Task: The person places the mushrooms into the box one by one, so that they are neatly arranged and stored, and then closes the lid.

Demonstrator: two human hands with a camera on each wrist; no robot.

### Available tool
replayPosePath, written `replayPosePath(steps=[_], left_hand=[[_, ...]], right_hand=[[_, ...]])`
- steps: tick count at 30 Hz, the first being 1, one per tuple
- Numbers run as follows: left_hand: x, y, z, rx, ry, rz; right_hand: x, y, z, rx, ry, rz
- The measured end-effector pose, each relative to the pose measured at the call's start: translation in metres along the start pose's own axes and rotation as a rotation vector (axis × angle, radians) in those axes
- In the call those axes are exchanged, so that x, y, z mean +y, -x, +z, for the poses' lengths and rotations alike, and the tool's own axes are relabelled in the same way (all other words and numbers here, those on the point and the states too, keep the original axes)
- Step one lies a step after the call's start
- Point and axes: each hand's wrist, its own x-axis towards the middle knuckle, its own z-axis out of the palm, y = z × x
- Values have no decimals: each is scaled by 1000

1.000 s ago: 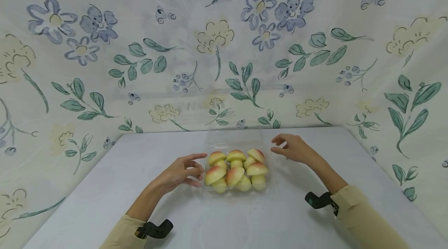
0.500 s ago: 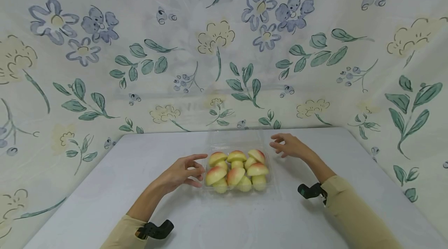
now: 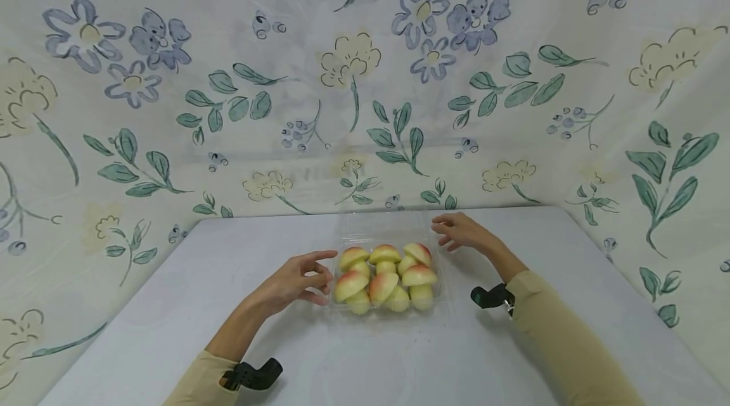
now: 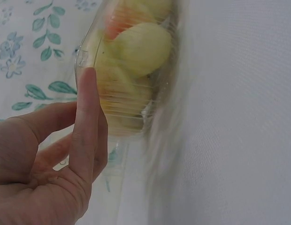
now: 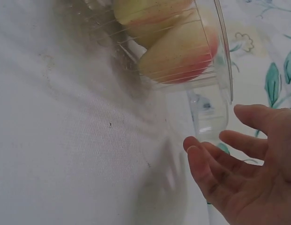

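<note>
A clear plastic clamshell box (image 3: 443, 308) sits mid-table with its lid (image 3: 383, 223) folded back towards the wall. Several yellow mushroom-shaped pieces (image 3: 419, 275) with reddish caps fill it. My left hand (image 3: 292, 284) is at the box's left side, fingers extended; in the left wrist view a fingertip of the left hand (image 4: 65, 154) touches the clear wall near the rim. My right hand (image 3: 463, 232) hovers by the lid's right edge, fingers loosely bent. The right wrist view shows that right hand (image 5: 244, 168) holding nothing, its fingertips close to the clear lid (image 5: 209, 115).
The box stands on a white table (image 3: 239, 247) whose far edge meets a floral cloth backdrop (image 3: 308, 83). Black wrist cameras (image 3: 259, 373) hang below both sleeves. The clear plastic is hard to make out against the white surface.
My right hand has moved left and slightly away from me, closer to the lid's right edge. The left hand and the box have stayed in place.
</note>
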Motion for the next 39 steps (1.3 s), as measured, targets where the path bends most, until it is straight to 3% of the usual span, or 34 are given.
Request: replayPosePath(steps=[9,28,39], left_hand=[[0,0,0,-1,-3,6],[-1,0,-1,-17,7,11],[-1,-2,-1,-25,12,14]], right_hand=[[4,-10,1,-13,-41,64],[3,-20,1,-7,-122,108],[-10,-15,-9,3,-113,64]])
